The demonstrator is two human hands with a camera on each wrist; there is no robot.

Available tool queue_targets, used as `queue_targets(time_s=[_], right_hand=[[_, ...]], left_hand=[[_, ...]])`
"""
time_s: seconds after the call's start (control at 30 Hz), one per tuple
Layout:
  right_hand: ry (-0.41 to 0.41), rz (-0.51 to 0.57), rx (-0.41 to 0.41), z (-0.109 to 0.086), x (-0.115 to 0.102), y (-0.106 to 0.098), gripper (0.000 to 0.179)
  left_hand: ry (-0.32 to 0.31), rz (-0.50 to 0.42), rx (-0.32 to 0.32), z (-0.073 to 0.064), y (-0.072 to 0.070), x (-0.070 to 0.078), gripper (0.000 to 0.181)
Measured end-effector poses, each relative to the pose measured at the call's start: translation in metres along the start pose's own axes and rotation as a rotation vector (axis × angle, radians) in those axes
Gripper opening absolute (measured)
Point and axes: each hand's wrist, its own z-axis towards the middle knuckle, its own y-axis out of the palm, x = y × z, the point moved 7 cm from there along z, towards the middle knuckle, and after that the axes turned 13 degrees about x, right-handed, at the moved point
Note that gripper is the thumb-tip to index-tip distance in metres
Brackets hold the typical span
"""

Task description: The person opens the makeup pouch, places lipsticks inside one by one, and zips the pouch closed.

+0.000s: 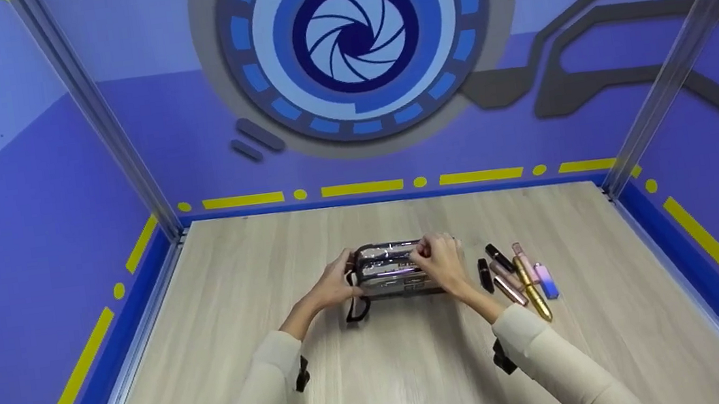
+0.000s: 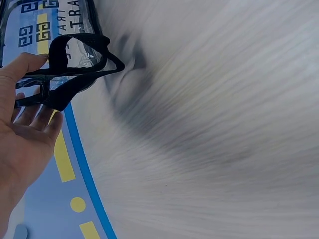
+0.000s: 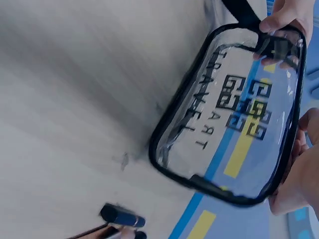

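Observation:
A see-through toiletry bag (image 1: 387,289) with black piping stands upright on the table, and "TRAVEL" lettering is printed on its side in the right wrist view. My left hand (image 1: 332,286) grips its left end by the black strap (image 2: 75,74), thumb on one side and fingers on the other. The right hand (image 1: 442,262) is over the top edge near the right end, thumb and forefinger pinched together there. Whether a zipper pull sits between those fingertips is too small to tell. Through the clear side (image 3: 214,124) I see no items inside.
Right of the bag lies a loose group of cosmetics: a gold tube (image 1: 534,294), a blue-purple tube (image 1: 546,280), a black tube (image 1: 499,257), a short black one (image 1: 485,276) and pinkish ones. Blue panels (image 1: 362,167) wall in the wooden table (image 1: 256,256).

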Motion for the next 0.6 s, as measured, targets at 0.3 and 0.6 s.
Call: queue_targets(time_s=[0.3,0.6], right_hand=[[0.086,-0.001,0.017,0.004,0.031,-0.023,0.008],[0.298,0.034,-0.051,-0.002,0.062,-0.027,0.010]], left_hand=[[0.027,0.009,-0.008,0.001,-0.002,0.002,0.069],[-0.015,0.133,0.001,0.005,-0.012,0.006,0.075]])
